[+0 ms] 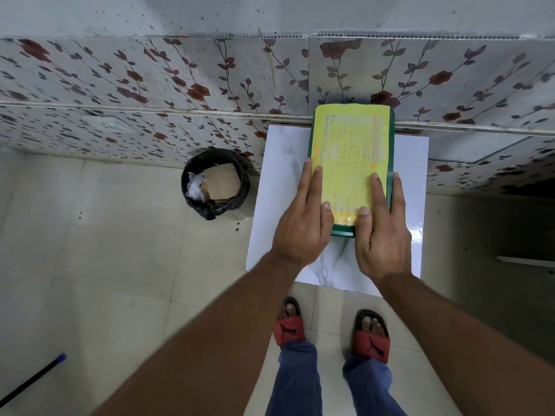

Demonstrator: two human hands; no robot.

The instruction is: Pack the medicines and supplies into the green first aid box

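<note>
The green first aid box [391,163] lies closed on a small white marble-look table [282,187], its lid covered by a yellow printed label [350,151]. My left hand [303,223] rests flat on the box's near left corner, fingers stretched along its left edge. On the near right side lies my right hand [381,235], flat, with fingers along the right edge. Neither hand grips anything. No medicines or supplies are visible outside the box.
A black bin [214,183] with cardboard and plastic scraps stands on the floor left of the table. A floral-tiled wall [150,85] rises right behind the table. My feet in red sandals [371,340] are below. A dark stick with a blue tip [33,376] lies at the bottom left.
</note>
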